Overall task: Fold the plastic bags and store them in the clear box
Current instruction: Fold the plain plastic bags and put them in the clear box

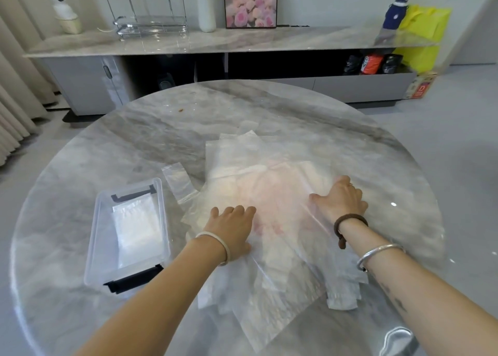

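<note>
- A heap of thin, translucent plastic bags is lying crumpled and overlapping on the glossy, grey-veined round table. It is spreading from the centre towards 5 o'clock, and a faint pink tint is showing through the upper sheets (the print is too blurred to read).
- A rectangular clear box with black clips at its ends is sitting lidless at about 8 o'clock on the table, just beside the heap. One whitish folded bag is lying flat inside it.
- The left hand is lying palm down at the heap's 8 o'clock edge, fingers straight and close together, pressing the film flat.
- The right hand is pressing down at the heap's 3 o'clock side, fingers straight and slightly spread, gripping nothing.
</note>
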`<move>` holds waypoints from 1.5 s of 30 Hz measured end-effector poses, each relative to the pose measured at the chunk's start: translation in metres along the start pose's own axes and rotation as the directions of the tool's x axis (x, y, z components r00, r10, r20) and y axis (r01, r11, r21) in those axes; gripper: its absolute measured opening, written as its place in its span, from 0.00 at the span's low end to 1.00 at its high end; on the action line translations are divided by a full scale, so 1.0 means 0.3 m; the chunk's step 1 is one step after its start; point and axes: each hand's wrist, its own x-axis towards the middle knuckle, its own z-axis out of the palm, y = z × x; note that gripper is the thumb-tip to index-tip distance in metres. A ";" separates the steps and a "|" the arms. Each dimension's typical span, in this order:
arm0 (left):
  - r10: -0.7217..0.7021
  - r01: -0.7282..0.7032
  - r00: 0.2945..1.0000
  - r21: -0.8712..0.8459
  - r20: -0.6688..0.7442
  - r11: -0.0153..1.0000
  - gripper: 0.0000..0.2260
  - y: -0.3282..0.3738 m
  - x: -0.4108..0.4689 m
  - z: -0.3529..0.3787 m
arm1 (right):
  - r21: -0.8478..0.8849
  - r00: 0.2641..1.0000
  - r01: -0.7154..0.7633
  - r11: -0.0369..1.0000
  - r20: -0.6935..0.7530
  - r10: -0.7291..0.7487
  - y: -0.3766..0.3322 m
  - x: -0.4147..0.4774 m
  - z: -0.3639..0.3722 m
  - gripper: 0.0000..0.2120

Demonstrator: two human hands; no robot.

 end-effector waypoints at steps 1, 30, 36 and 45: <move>0.009 -0.009 1.000 -0.009 -0.001 1.000 0.26 -0.001 0.001 -0.002 | 0.022 1.000 0.012 1.000 -0.018 -0.011 -0.001 0.000 -0.002 0.26; 0.054 -0.053 0.999 -0.175 -0.001 0.983 0.25 0.011 0.014 0.015 | 0.755 0.665 0.024 0.655 0.478 -0.574 -0.110 -0.135 -0.200 0.13; -0.015 -0.036 0.988 -0.324 -0.153 0.945 0.20 -0.032 0.034 0.033 | 0.631 0.334 0.043 0.775 0.722 -0.607 -0.120 -0.186 -0.192 0.12; -0.666 0.243 0.710 -0.808 -0.230 0.538 0.22 -0.123 -0.041 -0.086 | 0.546 0.492 -0.017 0.837 0.734 -0.469 -0.112 -0.171 -0.112 0.05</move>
